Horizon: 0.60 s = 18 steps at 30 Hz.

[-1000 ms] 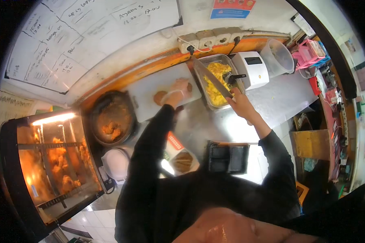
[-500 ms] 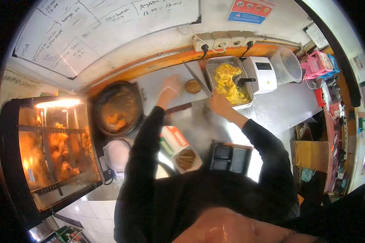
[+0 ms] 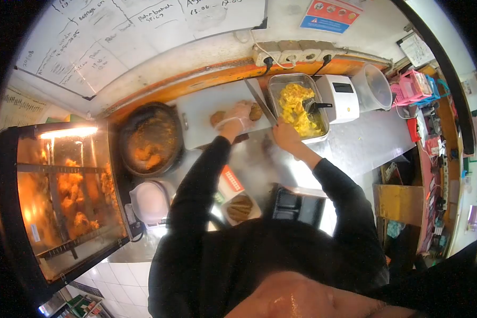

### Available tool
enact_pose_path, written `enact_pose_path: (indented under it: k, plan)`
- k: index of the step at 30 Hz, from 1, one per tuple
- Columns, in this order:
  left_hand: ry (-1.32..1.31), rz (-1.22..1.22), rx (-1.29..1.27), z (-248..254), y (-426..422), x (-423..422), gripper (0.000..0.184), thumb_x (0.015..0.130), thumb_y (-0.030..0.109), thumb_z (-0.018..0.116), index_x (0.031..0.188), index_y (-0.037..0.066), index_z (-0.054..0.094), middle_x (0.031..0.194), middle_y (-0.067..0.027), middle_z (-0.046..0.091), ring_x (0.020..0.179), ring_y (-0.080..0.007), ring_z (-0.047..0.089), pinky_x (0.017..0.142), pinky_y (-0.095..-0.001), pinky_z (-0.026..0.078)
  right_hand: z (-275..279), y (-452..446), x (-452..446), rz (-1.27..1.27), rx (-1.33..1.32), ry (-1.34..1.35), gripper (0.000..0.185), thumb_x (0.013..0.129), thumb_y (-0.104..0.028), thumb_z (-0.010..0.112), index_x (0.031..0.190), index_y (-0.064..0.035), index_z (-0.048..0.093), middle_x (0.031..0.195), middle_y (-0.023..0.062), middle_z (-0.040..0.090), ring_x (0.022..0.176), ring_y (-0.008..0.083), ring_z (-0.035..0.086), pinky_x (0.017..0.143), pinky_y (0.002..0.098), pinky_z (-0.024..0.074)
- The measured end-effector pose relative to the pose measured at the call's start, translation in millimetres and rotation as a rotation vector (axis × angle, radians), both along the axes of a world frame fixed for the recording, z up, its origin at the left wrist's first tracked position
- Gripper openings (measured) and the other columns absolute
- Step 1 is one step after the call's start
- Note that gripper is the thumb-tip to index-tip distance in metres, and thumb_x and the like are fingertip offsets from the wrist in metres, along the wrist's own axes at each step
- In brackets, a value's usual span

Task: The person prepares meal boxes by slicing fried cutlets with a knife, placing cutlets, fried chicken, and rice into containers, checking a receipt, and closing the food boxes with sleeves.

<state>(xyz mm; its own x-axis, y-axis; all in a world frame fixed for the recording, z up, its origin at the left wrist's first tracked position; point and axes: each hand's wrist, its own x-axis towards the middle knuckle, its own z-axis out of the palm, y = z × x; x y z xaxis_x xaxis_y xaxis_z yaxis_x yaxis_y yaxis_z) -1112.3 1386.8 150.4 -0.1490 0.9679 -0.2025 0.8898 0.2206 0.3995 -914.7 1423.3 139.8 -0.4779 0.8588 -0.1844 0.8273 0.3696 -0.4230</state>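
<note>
In my right hand point(image 3: 287, 137) is the handle of a long knife point(image 3: 258, 98), its blade pointing up and left past the right end of the white cutting board point(image 3: 193, 114). My left hand point(image 3: 237, 121), in a clear glove, is over the board among brown food pieces. One piece point(image 3: 216, 117) lies left of it, another point(image 3: 256, 111) at its right, close to the blade. Its fingers are blurred, so their grip is unclear. A metal tray of yellow food point(image 3: 297, 103) with a black-handled utensil point(image 3: 321, 106) stands just right of the knife.
A dark stone mortar point(image 3: 126, 143) with orange food sits left of the board. Nearer me are an open box point(image 3: 230, 182) of brown food and a black compartment tray point(image 3: 298, 205). A lit display case point(image 3: 69, 201) stands at left, a white device point(image 3: 338, 98) at back right.
My left hand went left off the food pieces, then came back right onto them. My right hand moved the knife down and left, closer to the board. The camera view shifted too.
</note>
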Motion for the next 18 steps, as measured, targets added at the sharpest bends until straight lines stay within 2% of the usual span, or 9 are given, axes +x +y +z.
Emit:
enact_pose_path:
  k: [2, 5, 8, 10, 11, 13, 14, 16, 18]
  plan:
    - [0.007, -0.008, 0.021, -5.9, 0.8, -0.9, 0.068, 0.074, 0.034, 0.069, 0.135, 0.016, 0.046, 0.137, -0.0103, 0.046, 0.127, -0.0292, 0.045, 0.103, -0.0426, 0.042, 3.9, -2.6, 1.8, 0.010, 0.008, 0.019, 0.027, 0.092, -0.024, 0.048, 0.104, 0.0004, 0.047, 0.084, 0.0303, 0.063, 0.081, 0.0485, 0.062, 0.071, 0.0562, 0.0494]
    - [0.033, -0.009, 0.081, -21.9, 2.5, -1.4, 0.066, 0.075, 0.034, 0.069, 0.135, 0.016, 0.047, 0.136, -0.0107, 0.047, 0.127, -0.0290, 0.045, 0.103, -0.0412, 0.042, 19.6, -8.2, 0.9, 0.009, -0.067, -0.035, 0.028, 0.092, -0.025, 0.045, 0.107, -0.0012, 0.046, 0.097, 0.0296, 0.063, 0.089, 0.0468, 0.063, 0.078, 0.0551, 0.0501]
    - [0.075, -0.016, 0.116, -39.3, 5.7, -1.8, 0.067, 0.075, 0.035, 0.070, 0.134, 0.014, 0.047, 0.135, -0.0115, 0.048, 0.127, -0.0292, 0.045, 0.103, -0.0399, 0.042, 13.4, -6.5, 0.3, 0.022, -0.081, -0.020, 0.029, 0.092, -0.025, 0.045, 0.107, -0.0006, 0.047, 0.096, 0.0299, 0.063, 0.089, 0.0477, 0.063, 0.078, 0.0553, 0.0502]
    - [0.079, -0.023, 0.149, -44.2, 3.9, -2.6, 0.067, 0.075, 0.035, 0.070, 0.133, 0.012, 0.047, 0.134, -0.0121, 0.048, 0.127, -0.0304, 0.045, 0.104, -0.0402, 0.041, -4.4, -3.0, -3.1, 0.007, -0.028, 0.005, 0.027, 0.092, -0.024, 0.047, 0.103, -0.0001, 0.047, 0.089, 0.0301, 0.063, 0.083, 0.0480, 0.062, 0.075, 0.0562, 0.0493]
    - [-0.007, 0.008, 0.075, -30.0, -0.2, -3.6, 0.069, 0.076, 0.035, 0.069, 0.135, 0.011, 0.045, 0.137, -0.0128, 0.047, 0.128, -0.0317, 0.043, 0.105, -0.0406, 0.040, -10.0, -2.0, -4.5, -0.002, -0.001, 0.018, 0.026, 0.092, -0.024, 0.048, 0.102, 0.0002, 0.048, 0.085, 0.0302, 0.063, 0.081, 0.0481, 0.062, 0.073, 0.0566, 0.0488]
    - [-0.180, 0.068, -0.071, 14.2, -10.8, -8.3, 0.072, 0.077, 0.035, 0.068, 0.138, 0.009, 0.041, 0.142, -0.0143, 0.043, 0.130, -0.0343, 0.041, 0.107, -0.0416, 0.037, -9.5, -4.0, -8.5, 0.030, -0.033, -0.034, 0.027, 0.092, -0.023, 0.047, 0.105, 0.0004, 0.047, 0.091, 0.0306, 0.064, 0.085, 0.0479, 0.063, 0.075, 0.0555, 0.0508]
    - [-0.241, 0.129, 0.020, 6.9, -10.1, -12.4, 0.072, 0.079, 0.032, 0.067, 0.140, 0.008, 0.039, 0.144, -0.0154, 0.040, 0.132, -0.0352, 0.038, 0.108, -0.0415, 0.035, -9.1, -4.8, -10.8, 0.044, -0.049, -0.061, 0.028, 0.092, -0.023, 0.046, 0.107, 0.0005, 0.047, 0.094, 0.0307, 0.064, 0.087, 0.0478, 0.064, 0.076, 0.0550, 0.0518]
    - [-0.360, 0.250, 0.197, -24.6, -6.7, -25.9, 0.072, 0.082, 0.028, 0.063, 0.143, 0.006, 0.034, 0.148, -0.0176, 0.035, 0.136, -0.0368, 0.033, 0.112, -0.0412, 0.031, -19.9, -6.0, -14.9, 0.010, -0.030, -0.027, 0.026, 0.093, -0.023, 0.045, 0.105, 0.0001, 0.046, 0.089, 0.0289, 0.064, 0.082, 0.0473, 0.063, 0.071, 0.0546, 0.0514]
    - [-0.376, 0.142, 0.322, -47.1, -1.9, -46.7, 0.069, 0.084, 0.021, 0.057, 0.146, 0.006, 0.030, 0.150, -0.0193, 0.030, 0.139, -0.0358, 0.028, 0.115, -0.0390, 0.025, -22.8, -13.1, -17.3, 0.022, 0.001, -0.038, 0.025, 0.094, -0.022, 0.044, 0.105, -0.0003, 0.046, 0.086, 0.0279, 0.064, 0.079, 0.0467, 0.063, 0.067, 0.0542, 0.0517]
